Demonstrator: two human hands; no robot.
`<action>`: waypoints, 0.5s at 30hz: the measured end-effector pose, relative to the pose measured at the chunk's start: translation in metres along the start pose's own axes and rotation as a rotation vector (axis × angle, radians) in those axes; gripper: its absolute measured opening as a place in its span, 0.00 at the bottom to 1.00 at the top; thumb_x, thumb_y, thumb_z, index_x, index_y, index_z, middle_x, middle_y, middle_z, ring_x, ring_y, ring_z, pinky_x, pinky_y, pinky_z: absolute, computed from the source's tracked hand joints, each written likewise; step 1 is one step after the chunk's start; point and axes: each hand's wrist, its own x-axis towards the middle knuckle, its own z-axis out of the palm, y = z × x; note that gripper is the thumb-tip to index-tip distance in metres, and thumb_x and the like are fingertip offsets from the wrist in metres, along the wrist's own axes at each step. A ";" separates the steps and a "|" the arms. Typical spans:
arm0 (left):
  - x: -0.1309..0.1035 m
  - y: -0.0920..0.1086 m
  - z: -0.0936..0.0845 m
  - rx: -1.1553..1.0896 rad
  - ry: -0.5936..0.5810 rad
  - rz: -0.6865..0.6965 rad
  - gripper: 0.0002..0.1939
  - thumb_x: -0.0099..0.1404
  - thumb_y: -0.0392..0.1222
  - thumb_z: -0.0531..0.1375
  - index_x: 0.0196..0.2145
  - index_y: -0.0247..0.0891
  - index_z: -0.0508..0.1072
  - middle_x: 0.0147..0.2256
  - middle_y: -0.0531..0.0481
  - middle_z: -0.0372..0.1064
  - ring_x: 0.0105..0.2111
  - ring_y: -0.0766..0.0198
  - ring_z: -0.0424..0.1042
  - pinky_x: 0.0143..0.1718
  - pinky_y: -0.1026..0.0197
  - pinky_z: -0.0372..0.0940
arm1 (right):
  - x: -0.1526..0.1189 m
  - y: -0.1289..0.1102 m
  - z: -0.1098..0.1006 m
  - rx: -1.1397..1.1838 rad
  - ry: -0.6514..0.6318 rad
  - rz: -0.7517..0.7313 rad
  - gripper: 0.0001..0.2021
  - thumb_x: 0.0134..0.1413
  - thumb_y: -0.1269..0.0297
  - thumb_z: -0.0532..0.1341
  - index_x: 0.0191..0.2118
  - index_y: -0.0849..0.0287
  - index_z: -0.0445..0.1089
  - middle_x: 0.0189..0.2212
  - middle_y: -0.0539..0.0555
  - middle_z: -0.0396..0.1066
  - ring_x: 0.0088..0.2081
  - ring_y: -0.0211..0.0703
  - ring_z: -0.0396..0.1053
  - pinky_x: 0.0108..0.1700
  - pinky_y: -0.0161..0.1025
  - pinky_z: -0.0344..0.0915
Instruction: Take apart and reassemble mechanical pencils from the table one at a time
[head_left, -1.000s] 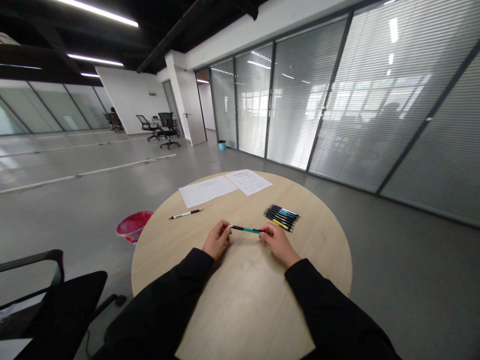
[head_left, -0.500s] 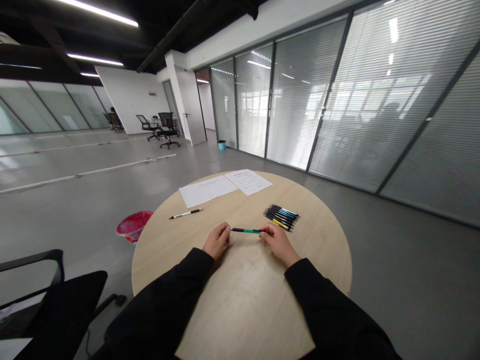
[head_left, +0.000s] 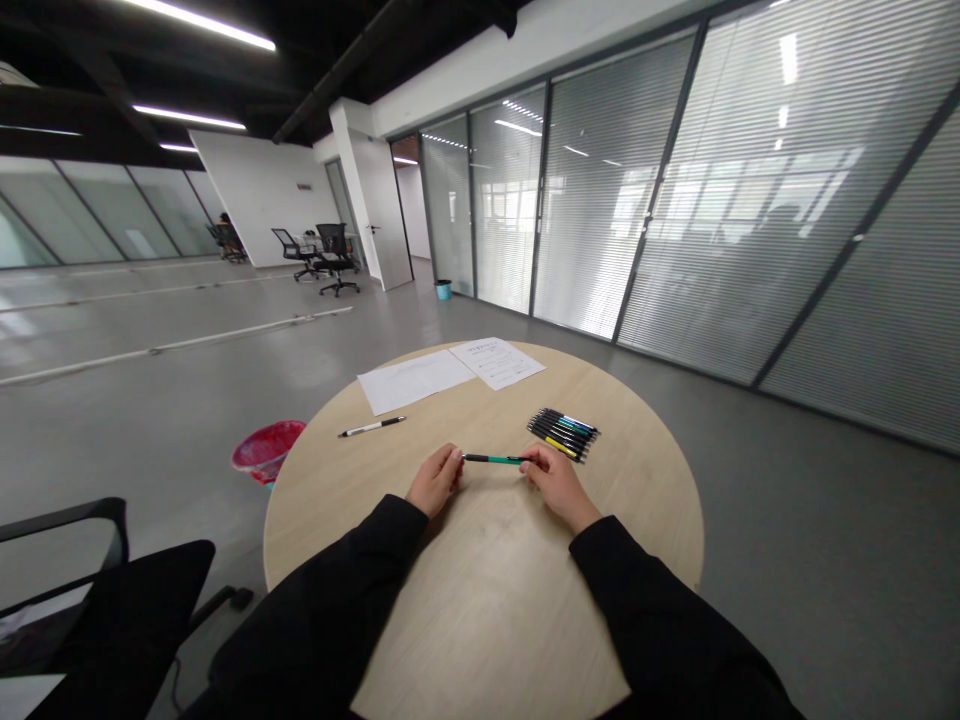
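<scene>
A green and black pen (head_left: 495,459) lies level between my two hands, above the middle of the round table (head_left: 487,600). My left hand (head_left: 436,478) pinches its left end between thumb and fingers. The right end, by the clip, is in the closed fingers of my right hand (head_left: 556,482). Just beyond my right hand is a row of several pens (head_left: 564,434), mostly black with coloured parts, one of them yellow. A white and black pen (head_left: 372,427) rests by itself to the far left of my left hand.
Two sheets of paper, one blank-looking (head_left: 416,382) and one printed (head_left: 499,363), lie at the table's far edge. A red-lined bin (head_left: 268,450) stands on the floor at left. Nearer me on that side is a black chair (head_left: 142,610).
</scene>
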 end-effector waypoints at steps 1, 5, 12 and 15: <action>0.000 0.000 0.000 -0.025 0.000 -0.005 0.22 0.67 0.60 0.53 0.28 0.39 0.64 0.21 0.57 0.60 0.20 0.67 0.59 0.23 0.65 0.57 | 0.000 0.000 0.000 0.000 -0.002 -0.004 0.04 0.51 0.64 0.61 0.33 0.57 0.71 0.23 0.48 0.68 0.25 0.40 0.65 0.28 0.35 0.61; 0.001 -0.001 0.001 -0.097 -0.010 -0.020 0.18 0.65 0.58 0.57 0.33 0.40 0.64 0.23 0.58 0.60 0.20 0.69 0.60 0.21 0.67 0.56 | 0.000 0.001 0.001 -0.003 0.008 -0.007 0.04 0.51 0.65 0.61 0.32 0.57 0.71 0.23 0.47 0.67 0.25 0.39 0.64 0.28 0.35 0.60; 0.000 0.006 0.000 -0.073 0.056 -0.011 0.19 0.65 0.59 0.57 0.29 0.39 0.64 0.20 0.58 0.59 0.19 0.69 0.60 0.21 0.65 0.57 | 0.000 0.003 0.001 0.010 0.012 -0.003 0.04 0.51 0.65 0.60 0.33 0.57 0.71 0.23 0.47 0.68 0.24 0.39 0.64 0.28 0.35 0.61; 0.000 0.005 -0.001 -0.034 0.068 -0.018 0.21 0.65 0.60 0.55 0.26 0.40 0.63 0.18 0.57 0.59 0.18 0.68 0.60 0.21 0.65 0.57 | 0.000 0.004 0.001 0.008 0.014 -0.001 0.04 0.52 0.65 0.60 0.34 0.57 0.71 0.24 0.48 0.68 0.25 0.39 0.65 0.28 0.35 0.61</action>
